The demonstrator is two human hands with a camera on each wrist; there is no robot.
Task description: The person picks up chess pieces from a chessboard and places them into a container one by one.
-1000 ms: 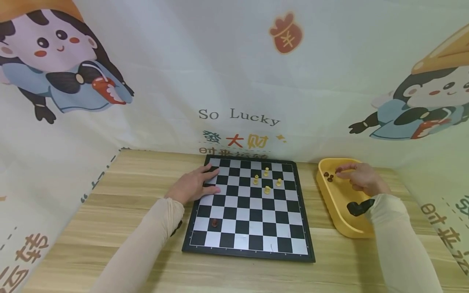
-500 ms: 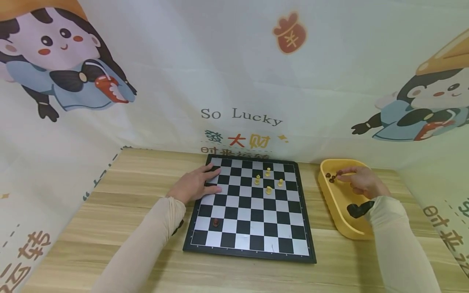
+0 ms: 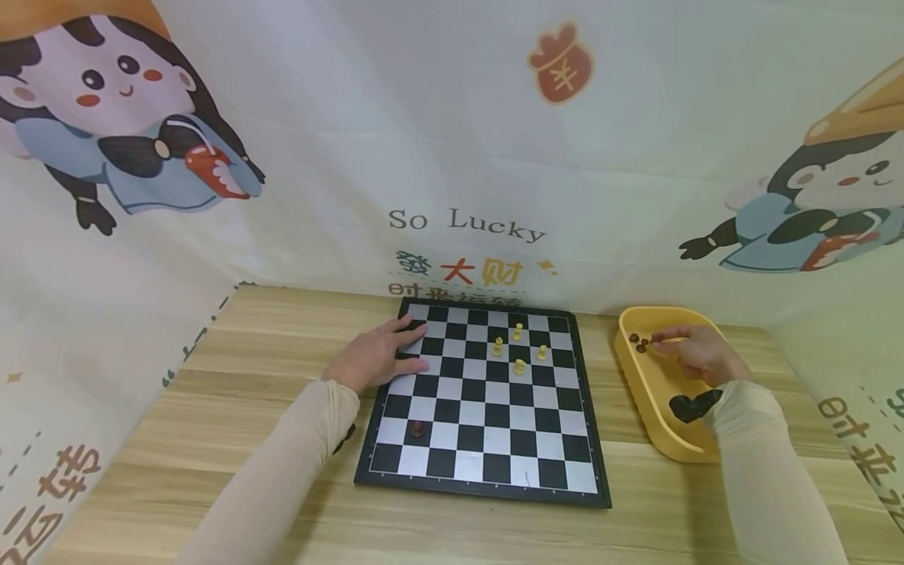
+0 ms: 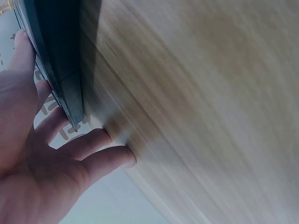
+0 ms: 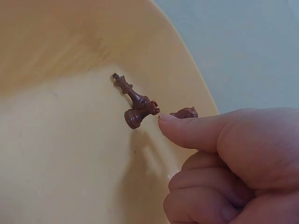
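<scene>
A printed cloth point(image 3: 318, 157) hangs behind my work and at both sides, meeting the far edge of the wood-grained table point(image 3: 212, 353). On the table the chessboard point(image 3: 482, 412) lies flat before me; to its right, past a strip of wood, sits the yellow tray point(image 3: 641, 396), its long axis running away from me.

My left hand point(image 3: 377, 353) rests spread over the board's left edge, fingers extended and gripping nothing, well apart from the tray. My right hand point(image 3: 702, 353) is the nearer one, reaching into the tray's far end. Its lower fingers curl in, and I seem to pinch a third brown piece point(image 5: 188, 112) between thumb and forefinger; the thumb hides part of it, so its long axis I cannot tell. From that piece, the board lies to the left, beyond the tray's wall.

Just left of my thumb tip, the king point(image 5: 134, 95) lies on its side, crown pointing away from the hand. The rook point(image 5: 141, 115) lies against its base, turret toward my thumb; whether they touch I cannot tell.
</scene>
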